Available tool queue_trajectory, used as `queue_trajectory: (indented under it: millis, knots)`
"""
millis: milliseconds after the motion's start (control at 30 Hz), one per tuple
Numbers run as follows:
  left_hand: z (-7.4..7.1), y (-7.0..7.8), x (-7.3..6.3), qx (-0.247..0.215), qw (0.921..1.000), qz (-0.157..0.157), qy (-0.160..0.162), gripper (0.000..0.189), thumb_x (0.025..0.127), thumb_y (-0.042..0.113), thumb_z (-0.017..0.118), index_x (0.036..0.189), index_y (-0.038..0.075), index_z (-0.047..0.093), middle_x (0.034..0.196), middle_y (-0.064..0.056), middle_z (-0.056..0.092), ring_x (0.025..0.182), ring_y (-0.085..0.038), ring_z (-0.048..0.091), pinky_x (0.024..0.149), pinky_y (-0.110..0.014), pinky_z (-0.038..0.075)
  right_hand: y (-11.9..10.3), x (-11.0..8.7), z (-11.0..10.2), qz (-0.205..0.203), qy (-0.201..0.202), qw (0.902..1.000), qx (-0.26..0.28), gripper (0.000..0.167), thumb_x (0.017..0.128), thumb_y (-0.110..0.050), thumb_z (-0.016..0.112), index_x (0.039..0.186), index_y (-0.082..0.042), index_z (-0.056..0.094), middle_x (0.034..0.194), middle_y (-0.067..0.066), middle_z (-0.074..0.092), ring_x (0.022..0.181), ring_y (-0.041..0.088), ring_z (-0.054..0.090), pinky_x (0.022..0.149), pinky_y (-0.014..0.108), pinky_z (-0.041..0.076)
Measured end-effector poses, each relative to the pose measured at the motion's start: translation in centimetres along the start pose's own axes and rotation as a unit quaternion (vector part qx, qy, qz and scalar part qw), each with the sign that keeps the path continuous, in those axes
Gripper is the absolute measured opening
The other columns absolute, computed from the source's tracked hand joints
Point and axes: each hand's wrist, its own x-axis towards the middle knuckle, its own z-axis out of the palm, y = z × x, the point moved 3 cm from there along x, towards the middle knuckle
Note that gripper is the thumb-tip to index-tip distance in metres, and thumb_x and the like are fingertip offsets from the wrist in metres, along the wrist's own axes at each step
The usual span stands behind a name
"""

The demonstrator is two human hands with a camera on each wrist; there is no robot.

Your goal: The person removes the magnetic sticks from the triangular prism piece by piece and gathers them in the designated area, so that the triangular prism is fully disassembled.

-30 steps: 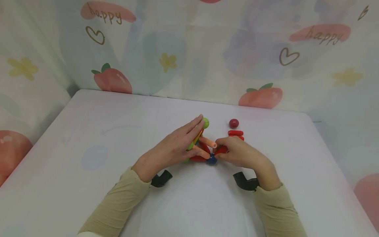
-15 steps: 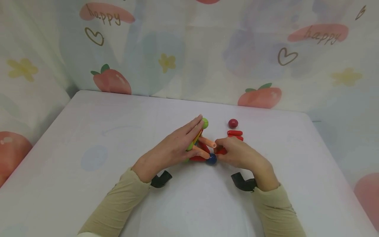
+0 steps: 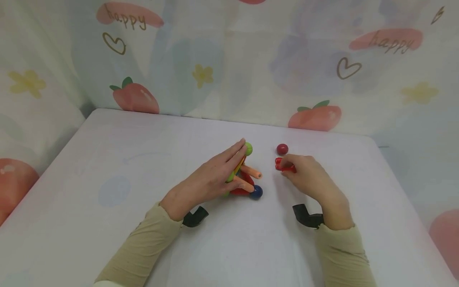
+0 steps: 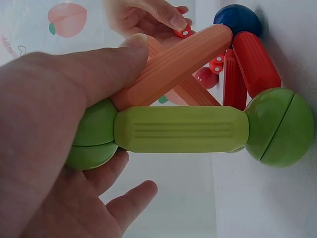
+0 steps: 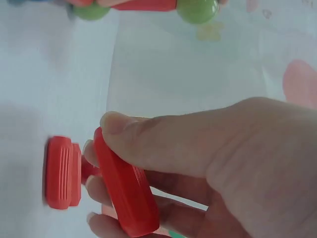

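A frame of magnetic rods and balls stands on the white table, with a blue ball (image 3: 256, 192) at its near right corner. My left hand (image 3: 208, 181) holds its upper left part, thumb along an orange rod (image 4: 183, 67) and palm behind a green ball. A light green rod (image 4: 181, 130) runs from there down to another green ball (image 4: 281, 127). Away to the right, my right hand (image 3: 310, 177) pinches a loose red rod (image 5: 126, 183) between thumb and fingers. Two more red rods (image 5: 59, 172) lie side by side on the table close to those fingers.
A dark red ball (image 3: 282, 149) sits on the table beyond the red rods. Black curved pieces (image 3: 195, 217) show beside both wrists. Behind the table's far edge hangs a patterned cloth (image 3: 229, 79).
My right hand has drawn back from beside the blue ball to the right, carrying the red rod over to the two lying rods. The left hand keeps its hold on the frame.
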Motion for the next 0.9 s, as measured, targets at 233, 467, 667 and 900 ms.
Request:
queue_trajectory:
  millis: [233, 467, 667, 900]
  knots:
    - [0.0, 0.0, 0.0, -0.005, 0.9998, -0.013, -0.010, 0.088, 0.090, 0.031, 0.073, 0.155, -0.001, 0.025, 0.165, -0.014, 0.022, 0.150, -0.026, 0.030, 0.116, -0.033, 0.036, 1.1, 0.1, -0.1, 0.015, -0.001, 0.9999, 0.008, 0.026, 0.090, 0.002, 0.066, 0.116, -0.001, 0.066, 0.110, 0.019, 0.067, 0.099, 0.034, 0.059, 0.090, 0.053, 0.055]
    - [0.1, -0.1, 0.0, -0.007, 0.9999, -0.011, -0.009, 0.087, 0.090, 0.029, 0.073, 0.155, -0.001, 0.025, 0.164, -0.015, 0.022, 0.150, -0.026, 0.031, 0.116, -0.033, 0.037, 1.0, 0.9, 0.4, 0.008, 0.000, 0.9999, 0.009, 0.036, 0.089, 0.007, 0.062, 0.124, 0.002, 0.062, 0.117, 0.023, 0.062, 0.109, 0.038, 0.056, 0.098, 0.056, 0.051]
    - [0.1, -0.1, -0.1, -0.004, 1.0000, -0.006, -0.007, 0.085, 0.090, 0.028, 0.073, 0.155, -0.001, 0.026, 0.164, -0.015, 0.023, 0.149, -0.026, 0.032, 0.115, -0.033, 0.037, 1.1, 1.4, 1.3, 0.008, 0.001, 1.0000, -0.004, 0.036, 0.087, 0.007, 0.066, 0.123, 0.000, 0.064, 0.113, 0.021, 0.064, 0.108, 0.037, 0.056, 0.097, 0.055, 0.052]
    - [0.2, -0.1, 0.0, -0.007, 1.0000, -0.002, 0.002, 0.088, 0.088, 0.031, 0.074, 0.154, -0.002, 0.026, 0.164, -0.016, 0.024, 0.150, -0.026, 0.031, 0.116, -0.034, 0.036, 1.3, 1.8, 1.8, -0.005, 0.007, 0.9998, -0.017, 0.033, 0.086, 0.006, 0.068, 0.118, 0.000, 0.066, 0.110, 0.020, 0.066, 0.104, 0.037, 0.055, 0.095, 0.053, 0.053]
